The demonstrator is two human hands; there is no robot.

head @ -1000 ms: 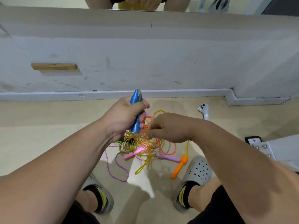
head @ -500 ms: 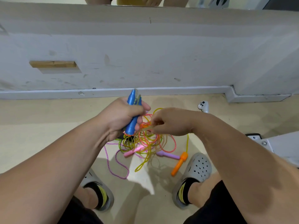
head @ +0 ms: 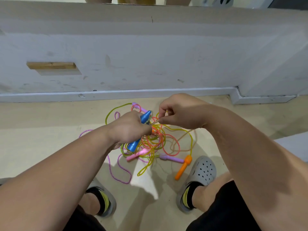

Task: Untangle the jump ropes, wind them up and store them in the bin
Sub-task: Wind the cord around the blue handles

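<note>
Pale flooring (head: 41,144) runs up to a white baseboard (head: 116,94) under a scuffed white wall (head: 166,55), and we look down on it past both outstretched arms. Our left grip (head: 128,130) is closed round a blue handle (head: 145,116). The fingers wrap its middle, so the pointed end sticks up past the thumb and the wide end juts out below the palm. Our right grip (head: 180,112) sits just beside it, thumb and forefinger pinching a clear cord (head: 154,122) right at the blue handle's tip, with the other fingers curled in.

Directly beneath both grips the tangle of ropes (head: 156,140) lies on the floor between our feet and the baseboard, orange-pink and yellow-green loops crossing one another. At its near edge a pink handle (head: 136,154) lies close below the blue handle's wide end. A purple handle (head: 171,158) there touches an orange handle (head: 183,168) end to end. Another purple handle (head: 138,106) pokes out at the far edge, toward the baseboard. A purple braided rope (head: 120,170) trails out of the tangle toward our left foot.

Grey clogs (head: 202,172) flank the heap, and the orange handle lies just beside the right one. A wooden block (head: 51,65) is set into the wall to the left.
</note>
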